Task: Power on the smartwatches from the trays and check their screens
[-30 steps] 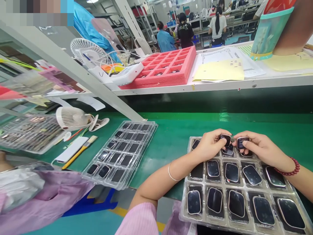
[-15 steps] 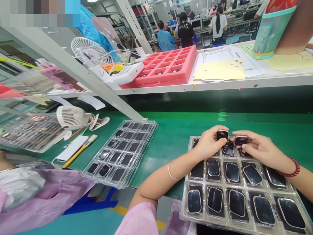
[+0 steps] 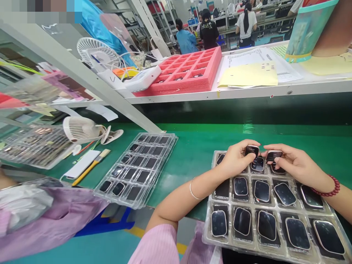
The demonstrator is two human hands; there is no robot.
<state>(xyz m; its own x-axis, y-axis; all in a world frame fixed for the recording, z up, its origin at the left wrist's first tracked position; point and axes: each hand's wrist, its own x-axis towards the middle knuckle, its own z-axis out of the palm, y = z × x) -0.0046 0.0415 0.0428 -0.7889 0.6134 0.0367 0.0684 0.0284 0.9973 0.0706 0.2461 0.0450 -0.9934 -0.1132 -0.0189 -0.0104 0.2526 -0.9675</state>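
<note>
Watches, two in hand: one watch (image 3: 251,150) in the left hand (image 3: 237,158), a second watch (image 3: 272,155) in the right hand (image 3: 299,163), both held over the far side of the clear tray (image 3: 206,236), close but apart. Left hand closed on its piece, thumb at the lower edge; right hand pinching the other, thumb over the face. More watches lie face up in the tray's pockets, several askew. Left of that tray, well apart: another tray (image 3: 100,196), then a brush (image 3: 92,167).

Handling, my judgement: light, stiff, no give. Glass likely slick, could skid under a thumb; a knock between the two might chip a corner. Best taken by opposite sides of the rim, fingertips only, skin off the glass. Clear tray looks thin, apt to flex; two-handed hold by its ends.
</note>
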